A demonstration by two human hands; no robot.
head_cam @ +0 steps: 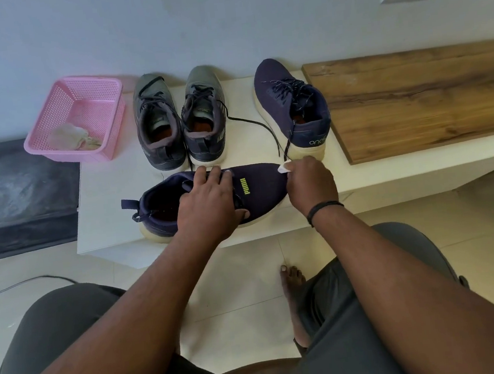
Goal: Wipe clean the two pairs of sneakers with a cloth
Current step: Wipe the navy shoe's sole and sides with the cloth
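A navy sneaker [258, 185] with a yellow logo lies sideways at the front of the white ledge [104, 208], toe to the right. My left hand [208, 206] grips it over the laces and tongue. My right hand [311, 183] is curled at the toe and holds a small white cloth [283, 168], of which only a corner shows. The other navy sneaker [289, 106] stands upright at the back right. A grey pair stands behind: left shoe [156, 120], right shoe [204, 115].
A pink plastic basket [49, 116] with a crumpled rag inside sits at the back left of the ledge. A wooden board [419, 95] lies to the right. A dark mat [12, 196] lies left of the ledge. My knees and a bare foot [293, 288] are below.
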